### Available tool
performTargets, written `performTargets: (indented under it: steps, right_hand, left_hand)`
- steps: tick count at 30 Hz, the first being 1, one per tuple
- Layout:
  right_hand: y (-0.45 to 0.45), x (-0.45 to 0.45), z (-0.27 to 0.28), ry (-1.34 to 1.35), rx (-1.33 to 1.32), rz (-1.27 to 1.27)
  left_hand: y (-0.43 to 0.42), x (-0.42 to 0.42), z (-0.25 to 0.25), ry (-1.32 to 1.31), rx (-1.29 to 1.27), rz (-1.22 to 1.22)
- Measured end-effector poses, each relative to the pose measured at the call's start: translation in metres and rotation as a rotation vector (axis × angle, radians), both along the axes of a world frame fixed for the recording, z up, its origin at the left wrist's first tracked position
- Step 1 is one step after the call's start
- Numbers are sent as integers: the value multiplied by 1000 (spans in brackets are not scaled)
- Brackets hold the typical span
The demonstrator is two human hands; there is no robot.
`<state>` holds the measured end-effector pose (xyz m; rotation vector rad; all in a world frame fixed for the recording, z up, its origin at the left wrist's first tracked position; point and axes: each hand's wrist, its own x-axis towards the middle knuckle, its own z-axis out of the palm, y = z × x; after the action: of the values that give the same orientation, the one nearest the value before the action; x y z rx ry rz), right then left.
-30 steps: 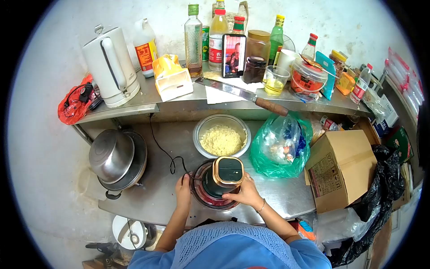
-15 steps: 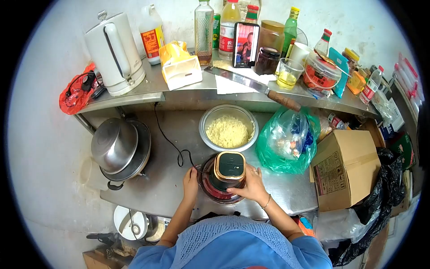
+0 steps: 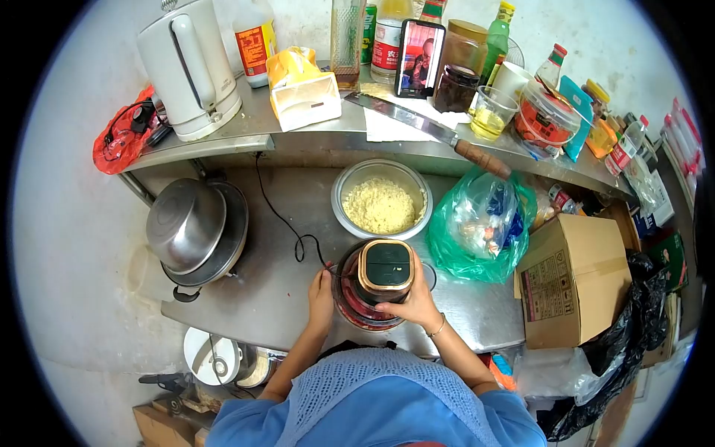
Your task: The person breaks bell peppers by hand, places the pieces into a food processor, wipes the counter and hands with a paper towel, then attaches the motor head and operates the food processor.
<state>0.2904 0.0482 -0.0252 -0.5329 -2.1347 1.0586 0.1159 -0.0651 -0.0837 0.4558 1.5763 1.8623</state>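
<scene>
An electric food chopper (image 3: 366, 305) with a black and gold motor head and a clear bowl stands on the metal counter in the middle. There is dark red content in its bowl. My right hand (image 3: 418, 305) is wrapped round the motor head on the right side, thumb in front. On the opposite side, my left hand (image 3: 320, 304) closes its fingers at the bowl's left edge; what they grip there is partly hidden. Just behind the chopper sits a metal bowl (image 3: 337, 212) of pale yellow chopped food (image 3: 380, 205).
A green plastic bag (image 3: 477, 257) lies right of the bowl, beside a cardboard box (image 3: 577, 283). Metal pans (image 3: 190, 231) stand at left. A black cord (image 3: 279, 216) runs to the chopper. On the shelf above, a knife's wooden handle (image 3: 482, 158) juts over the edge.
The view has tipped slightly, so most things sit higher in the picture. A clear handle now shows at the chopper bowl's right side. Both hands stay on the chopper.
</scene>
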Motion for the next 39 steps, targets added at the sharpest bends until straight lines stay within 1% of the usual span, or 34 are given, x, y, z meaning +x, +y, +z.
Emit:
performTargets:
  steps: [4, 6, 7, 10, 11, 13, 15, 16, 18, 19, 20, 21, 23, 24, 27, 28, 30, 31, 33, 34, 36, 37, 39]
  right_hand:
    - [4, 1, -5, 4, -33, 43]
    - [3, -2, -4, 36, -62, 30]
    - [2, -5, -5, 33, -68, 35]
    - [0, -9, -12, 143, -184, 2]
    - [-1, -10, -9, 146, -152, -13]
    - [-5, -14, -13, 283, -263, -46]
    - [-4, -11, -10, 309, -268, -48]
    - [-4, -7, -8, 337, -276, -57]
    - [-8, 2, 1, 379, -339, -45]
    - [-10, 7, 6, 414, -357, -48]
    - [-7, 15, 7, 340, -323, -33]
    - [-9, 20, 9, 382, -370, -44]
    - [-13, 27, 17, 464, -404, -86]
    - [-13, 31, 19, 462, -437, -108]
    - [-16, 39, 23, 570, -510, -142]
    - [-13, 46, 17, 564, -492, -151]
    - [-12, 61, 10, 571, -543, -176]
    - [-13, 68, 11, 562, -573, -187]
    - [-18, 63, 28, 689, -582, -218]
    - [-19, 69, 31, 661, -590, -211]
    - [-19, 73, 31, 694, -554, -238]
    - [-18, 78, 28, 695, -540, -233]
    - [-20, 82, 30, 706, -565, -247]
  left_hand:
    - [1, 0, -9, 24, -1, 0]
    - [0, 2, -8, -37, 66, 2]
    - [0, 1, -9, -40, 60, 8]
    - [1, -4, -12, -34, 26, 6]
    - [2, -5, -12, -64, 23, -13]
    - [3, -7, -17, -92, 31, -28]
    - [5, -8, -20, -192, 111, 7]
    - [3, -11, -20, -191, 113, 6]
    - [-3, -15, -13, -334, 227, -37]
    - [-5, -19, -16, -337, 223, -41]
    - [-6, -24, -19, -330, 157, -53]
    - [-6, -26, -22, -323, 91, -66]
    - [-6, -26, -21, -315, 104, -104]
    - [-6, -26, -17, -301, 126, -136]
    - [-4, -24, -9, -332, 151, -78]
    - [-2, -26, -11, -345, 133, -80]
    - [-2, -30, -17, -135, -50, 26]
    - [-5, -31, -19, -153, -74, 22]
    - [-8, -38, -11, 146, -68, 44]
    - [-11, -41, -10, 143, -70, 42]
    - [-15, -47, -5, 381, -143, 134]
    - [-15, -48, -2, 380, -144, 134]
    - [-16, -50, 17, 142, -84, 65]
